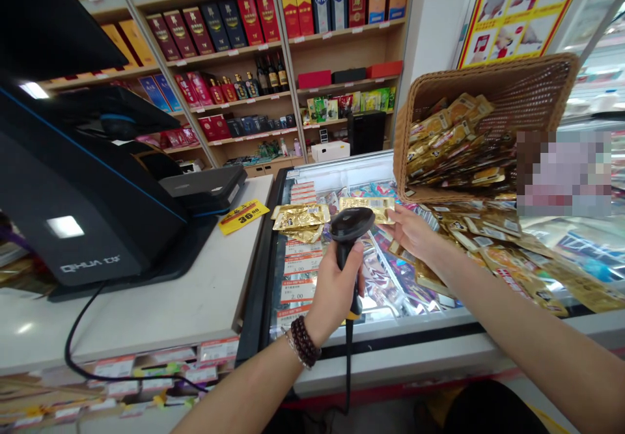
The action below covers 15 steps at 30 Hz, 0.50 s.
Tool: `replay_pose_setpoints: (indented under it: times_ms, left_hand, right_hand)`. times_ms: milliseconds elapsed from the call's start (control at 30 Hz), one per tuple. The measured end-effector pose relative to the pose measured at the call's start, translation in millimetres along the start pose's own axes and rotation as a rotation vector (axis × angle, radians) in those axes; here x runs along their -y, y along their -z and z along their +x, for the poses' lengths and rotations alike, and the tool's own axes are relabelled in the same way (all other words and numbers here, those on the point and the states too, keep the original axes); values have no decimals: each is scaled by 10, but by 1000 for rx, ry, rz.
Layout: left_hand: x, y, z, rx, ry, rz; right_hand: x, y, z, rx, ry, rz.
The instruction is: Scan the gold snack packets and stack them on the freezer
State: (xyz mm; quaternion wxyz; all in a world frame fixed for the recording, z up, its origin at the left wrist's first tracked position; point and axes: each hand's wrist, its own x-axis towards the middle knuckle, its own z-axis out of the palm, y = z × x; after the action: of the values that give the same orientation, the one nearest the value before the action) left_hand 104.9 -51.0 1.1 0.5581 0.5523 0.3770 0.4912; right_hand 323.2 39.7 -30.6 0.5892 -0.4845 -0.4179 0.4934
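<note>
Landmark: wicker basket [541,99], tipped on its side at the far edge of the glass counter [439,339], its open mouth toward the wearer and many gold packets [434,138] heaped inside. Right hand [414,231]: near-left of the basket, thumb and fingers pinching the right end of a single gold sachet [383,213]; the sachet lies roughly level, just left of the basket's lower left corner, its printed label facing up. Left hand [339,284]: farther to the near-left of the basket, fingers wrapped round the handle of a black barcode scanner [352,222], grip closed. Scanner head overlaps the sachet in this view; whether they touch, cannot tell. Scanner cable [348,369] hangs down from the handle, on the wearer's side of the basket. Dark bead bracelet [305,343] on the left wrist. Small stack of gold sachets [301,219] well left of the basket, beyond the held one. Loose spread of packets [508,271] directly in front of the basket, some overlapping. Farther left of the basket: yellow price tag [244,217], then a dark register [102,213].
</note>
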Motion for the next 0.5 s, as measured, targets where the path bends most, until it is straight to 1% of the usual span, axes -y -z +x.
replay_pose_setpoints:
  times_ms: [67, 167, 233, 333, 400, 433, 500]
  left_hand:
    - [-13, 2, -17, -10, -21, -26]
    - [-53, 8, -34, -22, -45, -76]
    - [-89, 14, -38, -47, -66, -102]
    - [-136, 26, -36, -90, -82, -142]
    - [-155, 33, -29, -107, -73, -171]
    - [-160, 36, -25, -111, -67, -185]
    - [-164, 41, -16, -120, -66, -201]
  right_hand:
    - [45, -106, 77, -9, -6, 39]
    - [149, -417, 147, 59, -12, 88]
    - [237, -671, 141, 148, -19, 63]
    - [362, -1000, 73, 345, -28, -29]
    - [412, -1146, 36, 459, -26, -110]
    - [424, -1192, 34, 489, -21, -152]
    - [427, -1227, 68, 484, 10, -225]
